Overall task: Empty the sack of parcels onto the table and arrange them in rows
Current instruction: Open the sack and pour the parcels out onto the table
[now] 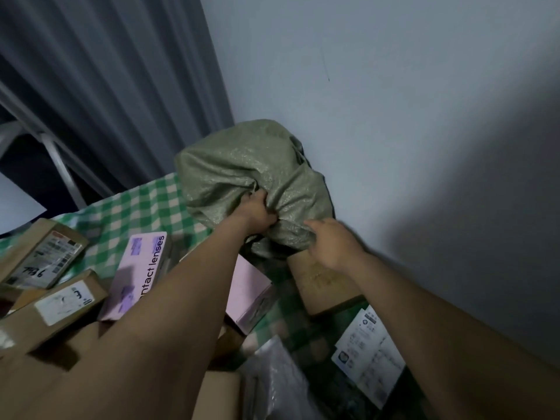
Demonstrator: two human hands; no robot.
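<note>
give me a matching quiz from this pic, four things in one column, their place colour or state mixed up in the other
1 sack
2 contact lenses box
3 box with handwritten number
4 plain brown box

A below the right hand, by the wall
B bunched in the left hand
C far left of the table
D pink

Pairs: 1-B, 2-D, 3-C, 4-A
</note>
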